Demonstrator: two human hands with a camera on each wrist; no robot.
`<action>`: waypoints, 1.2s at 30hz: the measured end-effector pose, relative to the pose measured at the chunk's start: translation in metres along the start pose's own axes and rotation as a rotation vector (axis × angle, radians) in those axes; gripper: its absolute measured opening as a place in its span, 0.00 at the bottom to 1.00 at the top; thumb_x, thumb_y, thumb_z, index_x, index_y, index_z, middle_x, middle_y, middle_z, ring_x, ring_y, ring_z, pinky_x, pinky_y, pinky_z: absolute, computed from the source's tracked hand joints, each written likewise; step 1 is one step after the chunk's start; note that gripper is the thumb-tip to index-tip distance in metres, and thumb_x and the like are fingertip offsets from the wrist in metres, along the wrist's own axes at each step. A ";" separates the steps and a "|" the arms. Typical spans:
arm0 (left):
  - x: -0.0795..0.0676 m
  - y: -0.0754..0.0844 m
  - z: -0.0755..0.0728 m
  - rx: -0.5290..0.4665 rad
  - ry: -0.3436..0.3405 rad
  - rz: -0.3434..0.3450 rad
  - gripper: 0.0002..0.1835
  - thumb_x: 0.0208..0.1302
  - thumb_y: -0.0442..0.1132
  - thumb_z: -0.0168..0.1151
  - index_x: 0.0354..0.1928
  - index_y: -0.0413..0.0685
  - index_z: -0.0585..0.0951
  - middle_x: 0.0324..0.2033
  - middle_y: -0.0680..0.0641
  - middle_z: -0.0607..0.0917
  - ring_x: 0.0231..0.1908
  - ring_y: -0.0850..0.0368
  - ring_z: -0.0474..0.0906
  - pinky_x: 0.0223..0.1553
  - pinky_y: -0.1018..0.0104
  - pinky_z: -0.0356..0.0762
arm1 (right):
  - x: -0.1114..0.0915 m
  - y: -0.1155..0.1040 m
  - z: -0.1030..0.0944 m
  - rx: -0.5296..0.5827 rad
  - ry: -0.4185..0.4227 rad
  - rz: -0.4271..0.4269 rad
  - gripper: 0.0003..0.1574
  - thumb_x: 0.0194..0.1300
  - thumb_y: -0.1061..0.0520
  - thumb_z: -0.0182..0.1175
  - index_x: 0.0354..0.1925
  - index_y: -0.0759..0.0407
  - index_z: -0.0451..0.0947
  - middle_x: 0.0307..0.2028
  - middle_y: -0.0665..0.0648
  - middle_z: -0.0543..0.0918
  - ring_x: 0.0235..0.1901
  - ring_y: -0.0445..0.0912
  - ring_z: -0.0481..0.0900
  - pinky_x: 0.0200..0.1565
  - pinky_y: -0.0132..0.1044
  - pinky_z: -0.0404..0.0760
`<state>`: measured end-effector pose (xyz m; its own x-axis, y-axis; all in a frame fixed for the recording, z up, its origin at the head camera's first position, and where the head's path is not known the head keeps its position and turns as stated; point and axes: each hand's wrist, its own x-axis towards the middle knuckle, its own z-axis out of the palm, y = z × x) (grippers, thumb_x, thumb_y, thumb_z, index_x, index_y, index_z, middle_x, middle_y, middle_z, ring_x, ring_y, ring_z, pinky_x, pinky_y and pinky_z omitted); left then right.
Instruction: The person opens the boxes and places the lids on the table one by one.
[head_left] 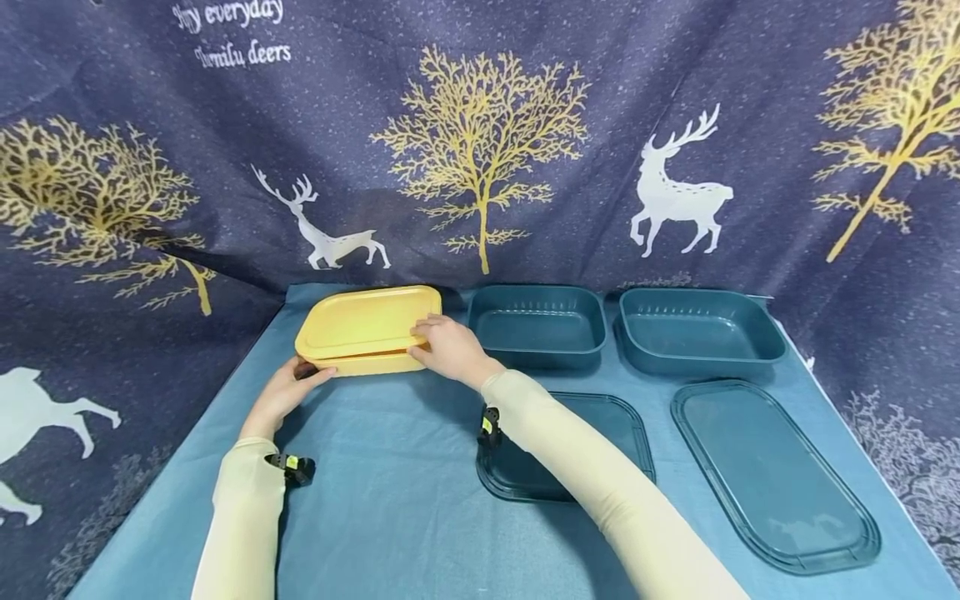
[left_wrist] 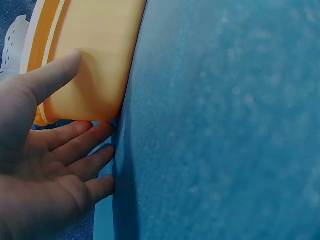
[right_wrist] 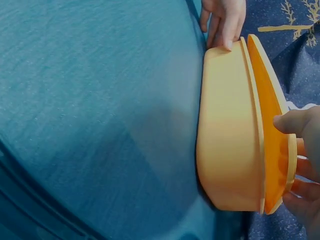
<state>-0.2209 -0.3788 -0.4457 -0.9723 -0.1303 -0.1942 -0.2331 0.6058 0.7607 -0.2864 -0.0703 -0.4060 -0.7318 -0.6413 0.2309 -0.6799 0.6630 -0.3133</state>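
A yellow rectangular container [head_left: 375, 365] stands at the back left of the table, its yellow lid [head_left: 360, 323] lying over it. The lid is tilted: its right end is raised, and a wedge-shaped gap shows along the front in the right wrist view. My right hand [head_left: 456, 350] pinches the lid's raised right end, thumb at the lower edge. At the container's front left corner, my left hand [head_left: 285, 395] holds the box, thumb against the front wall [left_wrist: 100, 55] and fingers round the left end. The container's inside is mostly hidden.
Two dark teal containers [head_left: 536, 352] [head_left: 701, 362] stand open in the back row, right of the yellow one. In front lie two teal lids [head_left: 618, 417] [head_left: 772, 475], the nearer one partly under my right sleeve. A patterned dark blue cloth [head_left: 525, 250] hangs behind the table.
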 end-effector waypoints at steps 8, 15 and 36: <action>0.002 0.000 0.001 -0.008 -0.005 0.010 0.54 0.67 0.66 0.60 0.77 0.34 0.52 0.72 0.28 0.61 0.70 0.32 0.59 0.68 0.35 0.58 | 0.004 0.004 -0.012 0.025 0.010 -0.032 0.25 0.74 0.45 0.60 0.62 0.55 0.81 0.65 0.57 0.78 0.70 0.51 0.67 0.69 0.42 0.68; 0.001 0.001 0.001 -0.004 -0.004 0.007 0.53 0.67 0.66 0.60 0.77 0.33 0.52 0.71 0.28 0.62 0.69 0.32 0.60 0.67 0.36 0.59 | 0.007 0.010 -0.019 0.077 -0.028 -0.039 0.23 0.73 0.46 0.61 0.60 0.55 0.82 0.66 0.58 0.76 0.70 0.50 0.67 0.70 0.42 0.66; 0.000 -0.001 0.000 -0.025 0.012 0.003 0.50 0.68 0.63 0.61 0.75 0.34 0.56 0.70 0.29 0.65 0.69 0.33 0.60 0.68 0.36 0.58 | 0.010 0.017 -0.008 0.112 -0.057 -0.003 0.19 0.73 0.55 0.62 0.59 0.57 0.83 0.63 0.59 0.79 0.66 0.52 0.73 0.68 0.42 0.69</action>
<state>-0.2204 -0.3792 -0.4460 -0.9731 -0.1376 -0.1846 -0.2302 0.5862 0.7767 -0.3058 -0.0625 -0.4013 -0.7237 -0.6661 0.1804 -0.6700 0.6157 -0.4148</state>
